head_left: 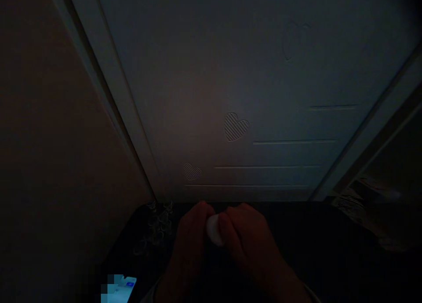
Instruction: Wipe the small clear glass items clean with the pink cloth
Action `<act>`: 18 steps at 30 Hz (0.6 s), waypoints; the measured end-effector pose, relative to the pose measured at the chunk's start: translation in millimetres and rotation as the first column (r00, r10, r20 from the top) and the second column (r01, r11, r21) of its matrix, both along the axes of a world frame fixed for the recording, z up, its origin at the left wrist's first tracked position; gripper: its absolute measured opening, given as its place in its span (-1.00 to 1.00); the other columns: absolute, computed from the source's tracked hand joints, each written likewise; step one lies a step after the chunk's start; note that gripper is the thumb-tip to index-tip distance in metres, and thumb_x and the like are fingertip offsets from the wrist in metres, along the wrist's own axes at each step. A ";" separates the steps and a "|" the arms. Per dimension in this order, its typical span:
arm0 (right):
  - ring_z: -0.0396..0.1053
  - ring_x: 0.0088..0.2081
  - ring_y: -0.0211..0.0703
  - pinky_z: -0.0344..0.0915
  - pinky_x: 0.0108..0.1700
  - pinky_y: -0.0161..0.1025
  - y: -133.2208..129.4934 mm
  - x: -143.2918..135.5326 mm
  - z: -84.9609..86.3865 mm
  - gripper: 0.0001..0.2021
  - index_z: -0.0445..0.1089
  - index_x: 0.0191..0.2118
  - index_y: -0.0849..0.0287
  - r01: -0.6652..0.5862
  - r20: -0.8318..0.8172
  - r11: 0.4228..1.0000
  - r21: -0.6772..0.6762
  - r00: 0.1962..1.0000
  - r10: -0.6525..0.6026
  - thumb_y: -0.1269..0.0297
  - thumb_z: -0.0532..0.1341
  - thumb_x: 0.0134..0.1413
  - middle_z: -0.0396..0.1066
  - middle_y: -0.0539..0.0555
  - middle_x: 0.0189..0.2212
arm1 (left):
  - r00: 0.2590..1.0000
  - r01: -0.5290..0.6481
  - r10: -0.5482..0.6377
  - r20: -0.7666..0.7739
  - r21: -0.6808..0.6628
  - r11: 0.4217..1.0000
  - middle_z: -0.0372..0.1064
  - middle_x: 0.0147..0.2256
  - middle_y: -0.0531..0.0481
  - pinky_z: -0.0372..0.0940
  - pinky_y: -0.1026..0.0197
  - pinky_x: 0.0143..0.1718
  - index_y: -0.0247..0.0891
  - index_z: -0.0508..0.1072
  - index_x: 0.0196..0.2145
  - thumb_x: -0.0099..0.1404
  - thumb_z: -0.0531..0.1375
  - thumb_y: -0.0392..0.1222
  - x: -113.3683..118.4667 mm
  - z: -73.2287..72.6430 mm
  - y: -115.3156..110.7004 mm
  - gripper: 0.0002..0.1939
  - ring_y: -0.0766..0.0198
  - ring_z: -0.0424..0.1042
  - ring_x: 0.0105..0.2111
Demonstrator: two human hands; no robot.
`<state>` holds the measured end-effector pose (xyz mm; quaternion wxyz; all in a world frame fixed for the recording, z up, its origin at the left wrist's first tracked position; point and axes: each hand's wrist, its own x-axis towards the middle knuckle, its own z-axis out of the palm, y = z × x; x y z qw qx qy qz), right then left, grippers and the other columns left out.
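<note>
In dim light, a small white rounded object shows between my two hands; its kind is hard to make out. My left hand is curled against its left side. On the other side, my right hand is wrapped round it, with the thumb lying along its edge. The fingers of both hands partly hide the object. Beneath them is a very dark surface. Left of my left hand lie several small ring-like shapes, too dark to identify.
Straight ahead stands a pale panel like a door, embossed with hearts and horizontal lines. A brown wall rises on the left. Near the bottom left glows a lit screen. Some crumpled-looking material sits at the right, partly in shadow.
</note>
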<state>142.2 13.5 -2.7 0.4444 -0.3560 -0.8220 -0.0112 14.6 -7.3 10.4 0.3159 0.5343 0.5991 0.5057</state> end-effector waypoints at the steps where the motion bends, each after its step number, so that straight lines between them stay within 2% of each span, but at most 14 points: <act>1: 0.26 -0.64 -0.23 0.06 -0.50 -0.24 0.1 -1.2 0.1 -0.38 0.32 -0.60 0.16 0.008 0.006 1.000 0.004 1.000 -0.008 0.21 -0.20 0.49 0.34 0.03 -0.71 | 1.000 -0.018 0.018 -0.020 -0.009 1.000 0.25 -0.60 0.05 0.24 0.19 -0.50 -0.13 0.28 -0.61 0.30 -0.04 0.02 0.1 -0.9 -0.1 -0.62 0.21 0.25 -0.54; 5: 0.26 -0.65 -0.25 0.07 -0.51 -0.27 -2.5 -4.6 3.1 -0.36 0.30 -0.60 0.15 -0.039 -0.008 0.999 -0.012 0.999 0.039 0.19 -0.23 0.49 0.34 0.01 -0.72 | 0.997 -0.050 0.050 -0.066 0.008 0.999 0.13 -0.65 0.10 0.20 0.21 -0.57 -0.08 0.14 -0.64 0.28 -0.04 -0.01 -0.5 -9.0 -0.9 -0.64 0.24 0.14 -0.59; 9: 0.27 -0.64 -0.26 0.11 -0.50 -0.29 -5.8 -5.3 3.5 -0.37 0.28 -0.59 0.14 -0.104 -0.048 0.992 -0.072 0.994 0.100 0.20 -0.25 0.50 0.34 0.01 -0.70 | 0.992 -0.037 0.042 -0.120 0.039 0.999 0.17 -0.64 0.09 0.21 0.24 -0.57 -0.10 0.16 -0.65 0.20 0.04 -0.13 -4.7 -15.1 -2.2 -0.72 0.24 0.20 -0.58; 15: 0.23 -0.61 -0.26 0.10 -0.51 -0.29 -7.4 -4.9 0.1 -0.40 0.25 -0.56 0.13 -0.184 -0.127 0.971 -0.154 0.978 0.165 0.15 -0.26 0.49 0.32 0.00 -0.66 | 0.976 -0.077 0.079 -0.204 0.021 0.997 0.14 -0.67 0.09 0.07 0.23 -0.61 -0.09 0.12 -0.70 0.00 0.10 -0.20 -4.9 -6.5 -4.2 -0.78 0.24 0.16 -0.63; 18: 0.19 -0.62 -0.28 0.08 -0.54 -0.30 -8.6 -5.2 0.4 -0.41 0.21 -0.56 0.12 -0.237 -0.169 0.948 -0.211 0.964 0.203 0.11 -0.25 0.49 0.29 -0.02 -0.65 | 0.971 -0.085 0.087 -0.225 0.019 0.996 0.14 -0.68 0.09 0.05 0.22 -0.59 -0.09 0.13 -0.69 -0.01 0.10 -0.20 -3.4 -4.6 -6.1 -0.80 0.25 0.16 -0.63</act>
